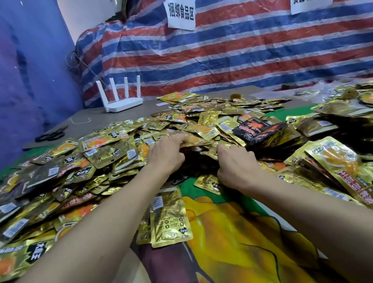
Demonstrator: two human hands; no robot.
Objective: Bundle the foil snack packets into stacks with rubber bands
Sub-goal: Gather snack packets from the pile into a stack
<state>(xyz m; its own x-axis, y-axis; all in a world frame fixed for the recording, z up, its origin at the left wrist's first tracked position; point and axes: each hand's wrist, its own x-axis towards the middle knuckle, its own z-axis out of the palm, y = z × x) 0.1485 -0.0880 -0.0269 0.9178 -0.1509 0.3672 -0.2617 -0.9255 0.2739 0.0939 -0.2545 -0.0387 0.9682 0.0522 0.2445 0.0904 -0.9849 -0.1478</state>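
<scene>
Currently, scissors [52, 135] lie at the far left on the grey bench [86, 122], with a white four-antenna router [124, 103] near them to the right. Foil packets [109, 152] form a loose heap across the whole width of the view. My left grip [166, 154] sits at the middle of the heap, its fingers curled over the edge of a layer of packets and holding it. One gold packet [167, 216] lies flat on the printed cloth [232, 243] between my forearms. My right grip [234, 162] is near the left one without touching it, its fingers curled round packets at the heap's front edge. A black packet [257, 130] rests on the heap just beyond it.
</scene>
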